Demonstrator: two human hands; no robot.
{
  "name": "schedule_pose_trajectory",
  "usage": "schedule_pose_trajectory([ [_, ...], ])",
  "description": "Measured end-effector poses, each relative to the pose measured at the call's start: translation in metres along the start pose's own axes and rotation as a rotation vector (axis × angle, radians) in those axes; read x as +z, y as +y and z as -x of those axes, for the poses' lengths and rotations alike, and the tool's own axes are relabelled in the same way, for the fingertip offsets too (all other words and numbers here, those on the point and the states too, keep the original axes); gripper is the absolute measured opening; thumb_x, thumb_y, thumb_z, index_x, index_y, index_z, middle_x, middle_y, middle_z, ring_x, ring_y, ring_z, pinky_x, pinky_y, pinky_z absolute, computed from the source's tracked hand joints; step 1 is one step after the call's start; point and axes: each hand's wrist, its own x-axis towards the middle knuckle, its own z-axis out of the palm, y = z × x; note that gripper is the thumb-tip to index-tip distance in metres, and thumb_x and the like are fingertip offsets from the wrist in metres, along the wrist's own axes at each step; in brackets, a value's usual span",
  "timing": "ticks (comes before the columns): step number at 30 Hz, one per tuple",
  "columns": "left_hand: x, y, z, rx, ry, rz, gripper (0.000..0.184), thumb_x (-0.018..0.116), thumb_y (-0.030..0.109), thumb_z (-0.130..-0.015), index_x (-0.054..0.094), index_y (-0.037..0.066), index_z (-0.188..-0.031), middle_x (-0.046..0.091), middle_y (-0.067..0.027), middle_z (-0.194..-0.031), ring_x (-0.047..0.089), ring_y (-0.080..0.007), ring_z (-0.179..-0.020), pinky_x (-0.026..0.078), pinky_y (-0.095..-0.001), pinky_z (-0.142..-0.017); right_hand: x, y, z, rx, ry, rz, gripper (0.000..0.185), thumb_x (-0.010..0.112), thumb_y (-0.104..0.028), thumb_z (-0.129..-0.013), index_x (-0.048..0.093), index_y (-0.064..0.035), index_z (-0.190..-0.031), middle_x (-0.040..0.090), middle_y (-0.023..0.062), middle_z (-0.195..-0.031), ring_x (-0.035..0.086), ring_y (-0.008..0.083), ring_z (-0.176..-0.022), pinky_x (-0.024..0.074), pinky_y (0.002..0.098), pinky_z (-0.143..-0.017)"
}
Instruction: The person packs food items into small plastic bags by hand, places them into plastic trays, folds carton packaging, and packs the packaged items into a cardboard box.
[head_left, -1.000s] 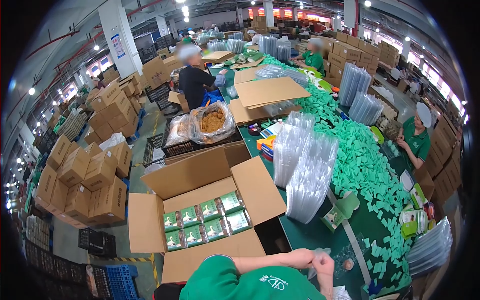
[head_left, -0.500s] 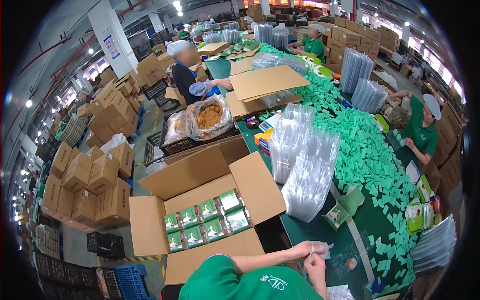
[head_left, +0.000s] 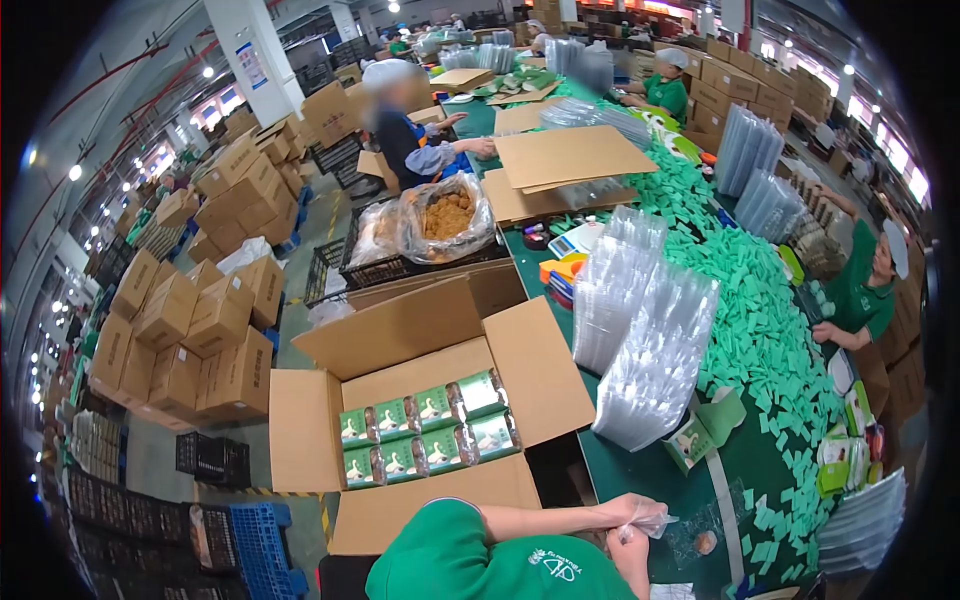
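My left hand point(head_left: 622, 511) and my right hand point(head_left: 630, 550) meet over the green table, fingers closed on a small clear plastic bag point(head_left: 654, 519). Whether the bag has anything inside, I cannot make out. Just right of them, a small round brown piece point(head_left: 706, 543) lies on crumpled clear film point(head_left: 686, 537). Beyond my hands stands an unfolded green printed packet point(head_left: 690, 443) with its flap up. To the left, an open cardboard carton point(head_left: 405, 522) holds two rows of green printed packets point(head_left: 437, 457).
Stacked clear plastic sleeves point(head_left: 655, 360) stand on the table beside a wide heap of green slips point(head_left: 735, 280). Flat cardboard sheets point(head_left: 570, 158) lie farther back. A crate holds a bag of brown food point(head_left: 448, 216). Co-workers stand across the table point(head_left: 860, 290) and at left point(head_left: 405, 135).
The whole view has shifted, so the scene sits slightly right and lower. Both my hands stay on the plastic bag. The co-worker at right has moved a hand lower.
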Motion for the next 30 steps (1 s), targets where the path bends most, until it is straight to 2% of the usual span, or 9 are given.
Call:
schedule_pose_trajectory([
  [5, -0.011, -0.010, 0.015, 0.157, -0.056, 0.178, 0.051, 0.049, 0.049, -0.089, 0.058, -0.001, -0.093, 0.059, -0.0061, -0.088, 0.055, -0.0117, -0.081, 0.047, -0.0251, -0.074, 0.012, -0.019, -0.006, 0.081, -0.079, -0.093, 0.016, 0.056, -0.003, -0.079, 0.052, -0.0005, -0.063, 0.052, 0.0002, -0.055, 0.046, 0.0068, -0.050, 0.0362, 0.0248, -0.047],
  [8, -0.020, -0.004, 0.031, 0.108, -0.072, 0.105, 0.059, 0.039, 0.054, -0.091, 0.057, -0.002, -0.093, 0.059, -0.0081, -0.088, 0.056, -0.0145, -0.082, 0.047, -0.0269, -0.075, 0.021, -0.023, -0.014, 0.041, -0.133, -0.134, 0.015, 0.055, -0.001, -0.078, 0.051, -0.0008, -0.063, 0.049, -0.0020, -0.056, 0.043, 0.0055, -0.051, 0.0337, 0.0234, -0.047],
  [12, -0.025, 0.002, 0.057, 0.311, 0.076, 0.016, 0.062, 0.032, 0.056, -0.092, 0.057, 0.000, -0.092, 0.059, -0.0080, -0.087, 0.056, -0.0152, -0.081, 0.047, -0.0273, -0.075, 0.034, -0.027, -0.026, -0.025, -0.216, -0.149, 0.016, 0.055, 0.000, -0.077, 0.050, -0.0013, -0.062, 0.047, -0.0044, -0.057, 0.041, 0.0041, -0.052, 0.0311, 0.0221, -0.047],
  [18, -0.051, -0.016, 0.058, 0.271, 0.314, 0.132, 0.055, 0.040, 0.054, -0.091, 0.058, 0.001, -0.095, 0.059, -0.0049, -0.089, 0.056, -0.0136, -0.079, 0.047, -0.0280, -0.073, 0.046, -0.048, -0.033, -0.118, -0.409, 0.022, 0.017, 0.056, -0.003, -0.079, 0.052, 0.0009, -0.063, 0.050, -0.0017, -0.055, 0.044, 0.0047, -0.052, 0.0334, 0.0235, -0.048],
  [19, -0.048, -0.018, 0.057, 0.356, 0.325, 0.364, 0.048, 0.049, 0.049, -0.089, 0.059, 0.003, -0.099, 0.059, -0.0030, -0.089, 0.055, -0.0118, -0.078, 0.047, -0.0258, -0.070, 0.045, -0.052, -0.033, -0.144, -0.446, 0.096, 0.018, 0.056, -0.004, -0.080, 0.053, 0.0017, -0.064, 0.052, -0.0003, -0.055, 0.046, 0.0051, -0.052, 0.0351, 0.0239, -0.049],
  [23, -0.038, -0.010, 0.061, 0.547, 0.345, 0.347, 0.047, 0.050, 0.047, -0.090, 0.060, 0.002, -0.097, 0.057, -0.0002, -0.083, 0.053, -0.0083, -0.073, 0.045, -0.0200, -0.064, 0.042, -0.050, -0.033, -0.130, -0.452, 0.134, 0.019, 0.056, -0.006, -0.080, 0.053, 0.0024, -0.064, 0.053, 0.0010, -0.055, 0.046, 0.0049, -0.052, 0.0358, 0.0244, -0.049],
  [26, -0.048, -0.015, 0.046, 0.416, 0.143, 0.236, 0.054, 0.044, 0.051, -0.091, 0.062, 0.001, -0.088, 0.056, 0.0007, -0.075, 0.052, -0.0076, -0.069, 0.044, -0.0197, -0.063, 0.037, -0.052, -0.029, -0.127, -0.396, 0.065, 0.019, 0.056, -0.005, -0.080, 0.052, 0.0013, -0.063, 0.050, -0.0011, -0.054, 0.043, 0.0044, -0.051, 0.0331, 0.0241, -0.047],
  [27, -0.037, -0.009, 0.050, 0.369, 0.240, 0.127, 0.061, 0.046, 0.061, -0.085, 0.063, 0.002, -0.081, 0.056, -0.0015, -0.071, 0.051, -0.0088, -0.065, 0.042, -0.0221, -0.058, 0.035, -0.050, -0.028, -0.143, -0.372, 0.033, 0.020, 0.056, -0.003, -0.080, 0.050, 0.0003, -0.062, 0.047, -0.0033, -0.054, 0.041, 0.0036, -0.049, 0.0304, 0.0238, -0.045],
  [30, -0.012, 0.004, 0.058, 0.300, 0.343, 0.068, 0.067, 0.043, 0.065, -0.084, 0.062, 0.001, -0.079, 0.059, -0.0059, -0.074, 0.056, -0.0133, -0.069, 0.046, -0.0252, -0.062, 0.030, -0.035, -0.026, -0.116, -0.322, -0.076, 0.021, 0.055, -0.002, -0.080, 0.048, -0.0006, -0.060, 0.045, -0.0049, -0.054, 0.038, 0.0029, -0.049, 0.0282, 0.0232, -0.044],
])
